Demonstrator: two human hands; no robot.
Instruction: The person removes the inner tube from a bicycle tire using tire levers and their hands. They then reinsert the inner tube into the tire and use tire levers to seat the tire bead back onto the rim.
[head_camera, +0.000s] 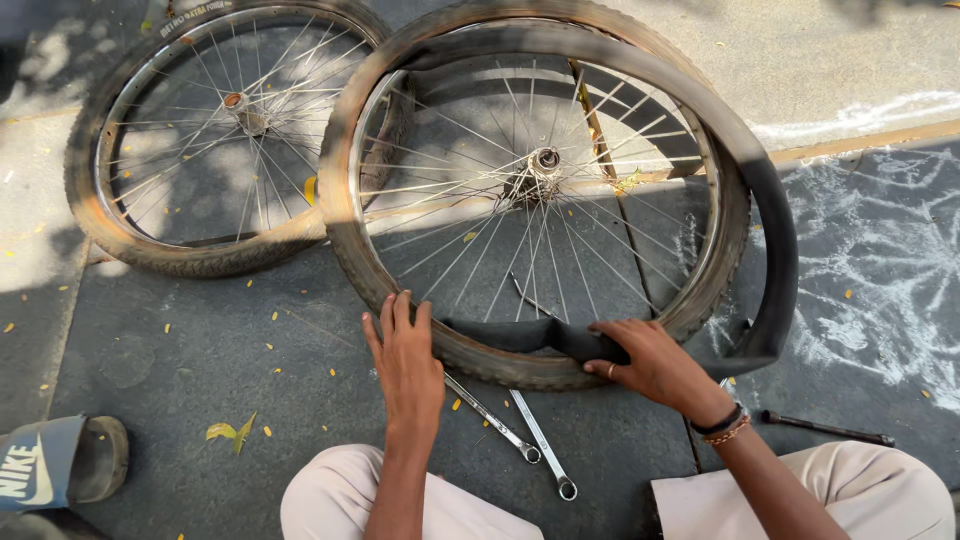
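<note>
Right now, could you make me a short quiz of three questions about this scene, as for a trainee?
1. True or false: the left hand lies flat on the near tyre.
2. What does the right hand grip? A) a spanner B) the inner tube C) a spoke
3. How many spanners lie on the ground between the knees?

Key
1. True.
2. B: it grips the black tube at the rim's lower edge; the tube loops out on the right side of the wheel.
3. Two, crossing near their ring ends.
</note>
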